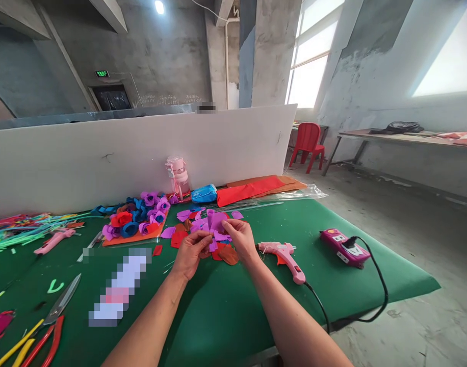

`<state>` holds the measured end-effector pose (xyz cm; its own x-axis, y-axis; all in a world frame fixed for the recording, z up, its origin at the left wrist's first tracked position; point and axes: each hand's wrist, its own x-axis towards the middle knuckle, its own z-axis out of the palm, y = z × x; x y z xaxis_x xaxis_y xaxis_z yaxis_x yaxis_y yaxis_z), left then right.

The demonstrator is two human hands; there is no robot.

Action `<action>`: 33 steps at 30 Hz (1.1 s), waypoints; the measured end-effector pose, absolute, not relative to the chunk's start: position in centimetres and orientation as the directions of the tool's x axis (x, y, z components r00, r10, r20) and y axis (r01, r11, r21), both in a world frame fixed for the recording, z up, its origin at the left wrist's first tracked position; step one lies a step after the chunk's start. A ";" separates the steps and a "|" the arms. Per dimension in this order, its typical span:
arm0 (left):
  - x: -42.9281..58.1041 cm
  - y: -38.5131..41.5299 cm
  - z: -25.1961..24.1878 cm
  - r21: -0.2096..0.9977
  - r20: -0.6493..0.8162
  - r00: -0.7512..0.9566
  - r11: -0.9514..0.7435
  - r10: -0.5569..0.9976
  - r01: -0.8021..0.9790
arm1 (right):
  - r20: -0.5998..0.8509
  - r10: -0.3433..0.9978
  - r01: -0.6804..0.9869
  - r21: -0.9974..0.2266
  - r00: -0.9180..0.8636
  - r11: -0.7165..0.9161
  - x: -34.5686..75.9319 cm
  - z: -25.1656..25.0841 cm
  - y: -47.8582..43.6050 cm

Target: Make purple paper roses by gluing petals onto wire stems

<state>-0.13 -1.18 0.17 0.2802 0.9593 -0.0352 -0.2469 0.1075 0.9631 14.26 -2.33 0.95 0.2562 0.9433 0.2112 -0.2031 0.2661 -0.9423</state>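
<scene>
Both my hands meet over the green table [226,306], holding a purple paper flower [215,222] between them. My left hand [191,252] pinches the flower's lower left side with closed fingers. My right hand [240,239] grips its right side, thumb and fingers pressed on the petals. Loose purple and red paper petals [187,232] lie under and around the flower. A brown petal [229,255] lies just beneath my right hand.
A pink glue gun [285,257] lies right of my hands, its cable running to a pink power strip [344,247]. Finished paper roses [136,219] sit left on an orange sheet. Scissors [63,300], a pink bottle [179,176] and a white board [141,148] stand around.
</scene>
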 end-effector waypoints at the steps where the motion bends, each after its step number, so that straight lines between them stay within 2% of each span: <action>1: -0.1 -1.2 0.1 0.964 -0.041 0.279 0.111 0.960 -0.242 | 0.208 0.945 -0.207 -0.942 0.253 0.263 14.3 0.9 -2.3; 18: 0.3 -1.3 -0.2 0.981 0.005 0.278 0.050 0.961 -0.188 | 0.146 0.968 -0.295 -0.934 0.203 0.203 14.1 1.3 -2.5; 33: 0.4 -1.2 -0.3 0.983 0.001 0.274 0.049 0.962 -0.177 | 0.196 0.960 -0.271 -0.930 0.201 0.247 14.2 0.7 -2.3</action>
